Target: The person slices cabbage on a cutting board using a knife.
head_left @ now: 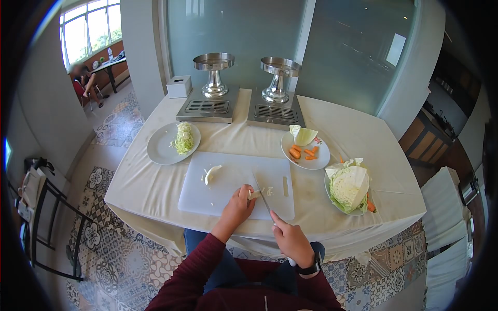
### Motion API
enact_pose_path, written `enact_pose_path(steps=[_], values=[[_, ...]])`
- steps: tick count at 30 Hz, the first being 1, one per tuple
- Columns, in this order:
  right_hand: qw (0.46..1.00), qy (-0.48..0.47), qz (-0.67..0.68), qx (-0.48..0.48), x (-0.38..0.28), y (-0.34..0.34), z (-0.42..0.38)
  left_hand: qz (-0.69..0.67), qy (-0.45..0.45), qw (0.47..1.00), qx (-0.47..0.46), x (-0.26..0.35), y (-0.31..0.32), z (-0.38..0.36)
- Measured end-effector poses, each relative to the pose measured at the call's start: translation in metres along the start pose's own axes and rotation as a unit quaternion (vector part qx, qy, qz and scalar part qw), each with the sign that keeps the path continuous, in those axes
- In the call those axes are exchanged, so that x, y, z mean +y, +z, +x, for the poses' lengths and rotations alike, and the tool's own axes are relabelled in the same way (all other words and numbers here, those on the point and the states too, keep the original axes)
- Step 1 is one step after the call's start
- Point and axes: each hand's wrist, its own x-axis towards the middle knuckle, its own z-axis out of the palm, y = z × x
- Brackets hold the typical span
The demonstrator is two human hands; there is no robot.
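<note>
My left hand (239, 206) is closed on a pale piece of cabbage (253, 195) near the middle of the white cutting board (233, 171). In my right hand (292, 239) is a knife (262, 193), its blade beside that piece and my index finger stretched along its back. Small cut bits of cabbage (270, 191) lie just right of the blade. Another curved cabbage piece (211, 175) rests on the board's left part, with a few scraps around it. How my left fingertips grip the piece is partly hidden.
A plate (160, 147) of shredded cabbage (183, 139) stands at the left. Toward the right are a plate (317, 162) with carrot pieces and a cabbage leaf, and a big cut cabbage (348, 185). Two metal dispenser stands (214, 90) (275, 93) stand behind. A person (85, 80) sits far left.
</note>
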Motion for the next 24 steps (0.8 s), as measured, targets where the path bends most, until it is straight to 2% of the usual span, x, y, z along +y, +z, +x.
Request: enact_pose_path(steps=[2,8,14,17,20,24], values=[[1.000,-0.009,0.002,0.010,0.004,0.006,0.008,-0.004,-0.021,1.000,-0.009,0.002,-0.002,-0.001],[0.998,-0.012,-0.040,0.036,-0.005,0.011,0.011,0.011,0.002,1.000,0.006,0.006,-0.004,0.000],[0.999,0.003,-0.030,0.029,0.000,0.012,0.026,-0.017,-0.034,0.999,-0.018,0.011,-0.006,0.001],[0.999,-0.003,-0.024,0.036,-0.001,0.011,0.021,-0.014,-0.014,1.000,0.008,0.007,-0.004,0.002],[0.999,0.022,-0.014,0.027,-0.004,0.005,0.013,-0.010,-0.038,0.999,-0.011,0.008,-0.005,0.002],[0.999,0.003,0.029,0.041,0.009,0.005,0.004,-0.010,-0.024,1.000,0.000,0.009,-0.005,0.002]])
